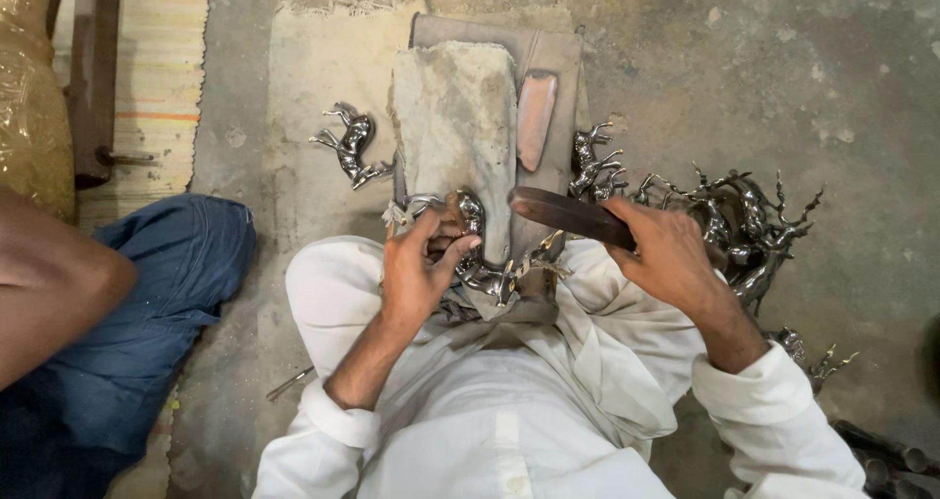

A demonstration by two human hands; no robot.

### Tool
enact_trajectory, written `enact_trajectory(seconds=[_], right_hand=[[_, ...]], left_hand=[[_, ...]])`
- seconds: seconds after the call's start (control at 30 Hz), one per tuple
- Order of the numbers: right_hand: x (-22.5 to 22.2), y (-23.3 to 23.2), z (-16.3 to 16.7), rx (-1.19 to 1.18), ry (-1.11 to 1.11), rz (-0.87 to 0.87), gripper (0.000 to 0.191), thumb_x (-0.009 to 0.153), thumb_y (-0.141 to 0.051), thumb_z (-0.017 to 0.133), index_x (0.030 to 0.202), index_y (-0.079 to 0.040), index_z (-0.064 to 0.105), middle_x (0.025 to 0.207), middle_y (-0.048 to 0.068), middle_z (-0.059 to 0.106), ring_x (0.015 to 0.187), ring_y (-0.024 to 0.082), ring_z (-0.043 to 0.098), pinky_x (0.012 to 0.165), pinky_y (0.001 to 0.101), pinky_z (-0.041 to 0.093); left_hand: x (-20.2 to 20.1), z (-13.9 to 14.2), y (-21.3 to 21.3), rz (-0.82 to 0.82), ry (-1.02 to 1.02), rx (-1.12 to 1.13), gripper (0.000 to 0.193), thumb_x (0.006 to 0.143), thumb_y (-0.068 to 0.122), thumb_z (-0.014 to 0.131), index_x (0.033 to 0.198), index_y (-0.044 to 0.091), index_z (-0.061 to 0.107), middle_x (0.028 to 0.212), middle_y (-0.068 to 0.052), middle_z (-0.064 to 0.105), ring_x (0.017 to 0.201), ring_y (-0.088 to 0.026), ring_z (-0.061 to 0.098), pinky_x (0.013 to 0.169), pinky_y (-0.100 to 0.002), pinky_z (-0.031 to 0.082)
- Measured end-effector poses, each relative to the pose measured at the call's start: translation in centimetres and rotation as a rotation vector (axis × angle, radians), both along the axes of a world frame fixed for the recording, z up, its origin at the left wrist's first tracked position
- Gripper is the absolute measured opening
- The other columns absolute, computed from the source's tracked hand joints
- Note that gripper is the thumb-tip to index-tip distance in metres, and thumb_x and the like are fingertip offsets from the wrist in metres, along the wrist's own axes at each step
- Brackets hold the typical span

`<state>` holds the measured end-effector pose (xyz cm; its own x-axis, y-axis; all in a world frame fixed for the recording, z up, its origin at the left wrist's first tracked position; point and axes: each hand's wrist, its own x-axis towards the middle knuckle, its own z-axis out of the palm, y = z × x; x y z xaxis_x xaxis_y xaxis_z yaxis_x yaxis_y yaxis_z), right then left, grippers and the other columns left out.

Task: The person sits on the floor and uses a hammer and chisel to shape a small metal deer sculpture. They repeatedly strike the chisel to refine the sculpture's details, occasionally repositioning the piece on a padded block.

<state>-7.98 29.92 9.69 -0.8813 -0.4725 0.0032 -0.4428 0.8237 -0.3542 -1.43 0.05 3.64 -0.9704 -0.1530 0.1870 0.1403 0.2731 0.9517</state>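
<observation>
My left hand [419, 264] grips a shiny metal deer figurine [480, 264] and presses it against the near end of a grey padded block [455, 117]. My right hand [666, 249] holds a dark flat file [568, 213] by its handle, with the blade pointing left toward the figurine. The blade's tip ends just right of the figurine. Both arms wear white sleeves.
Another metal figurine [350, 144] lies left of the block on a pale cloth [313, 68]. A pile of antlered figurines [734, 220] lies to the right, with a small one [594, 161] beside the block. A reddish stone [536, 117] rests on the board. Another person in blue trousers [147, 293] sits at left.
</observation>
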Motion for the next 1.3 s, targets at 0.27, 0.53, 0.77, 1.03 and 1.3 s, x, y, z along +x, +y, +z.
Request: enact_trajectory(seconds=[0.27,0.53,0.77,1.03,1.3], right_hand=[[-1.9,-5.1,4.4,-0.152,0.387,0.173,0.050,0.072,-0.003,0.077,0.121,-0.010,0.065,0.099,0.015,0.069,0.088,0.039,0.068,0.075,0.0473,0.053],[-3.8,-5.5,8.3,0.207,0.242,0.199,0.051,0.073,-0.006,0.075,0.122,-0.014,0.066,0.101,0.011,0.072,0.090,0.038,0.070,0.074,0.0488,0.054],[-3.7,-3.0,6.8,0.121,0.079,0.063,0.048,0.076,-0.005,0.073,0.122,-0.016,0.064,0.096,0.016,0.074,0.090,0.043,0.069,0.074,0.0535,0.052],[-2.6,0.0,3.3,0.060,0.017,-0.053,0.046,0.078,-0.010,0.074,0.122,-0.014,0.062,0.091,0.019,0.072,0.090,0.044,0.068,0.074,0.0530,0.051],[-0.3,2.1,-0.4,-0.231,-0.107,-0.386,0.040,0.087,-0.021,0.078,0.117,-0.005,0.056,0.082,0.020,0.068,0.071,0.042,0.067,0.066,0.0506,0.052]], left_hand=[[0.7,-0.7,0.7,0.041,0.085,-0.097,0.033,0.087,0.008,0.083,0.114,-0.002,0.066,0.094,-0.012,0.078,0.079,-0.016,0.078,0.066,-0.027,0.061],[-0.9,0.4,0.3,-0.074,0.007,-0.172,0.037,0.082,0.009,0.085,0.114,0.001,0.070,0.092,-0.013,0.078,0.078,-0.020,0.079,0.069,-0.031,0.062],[-2.6,1.7,0.1,-0.233,-0.084,-0.217,0.035,0.081,0.010,0.083,0.114,0.006,0.071,0.089,-0.012,0.079,0.076,-0.024,0.078,0.068,-0.035,0.059],[-4.1,2.9,-0.4,-0.441,-0.019,-0.305,0.035,0.079,0.010,0.082,0.113,0.006,0.072,0.091,-0.015,0.077,0.084,-0.032,0.076,0.070,-0.040,0.057],[-5.6,2.7,-0.4,-0.599,0.024,-0.407,0.041,0.079,0.011,0.082,0.118,0.008,0.070,0.092,-0.015,0.076,0.086,-0.036,0.074,0.071,-0.044,0.056]])
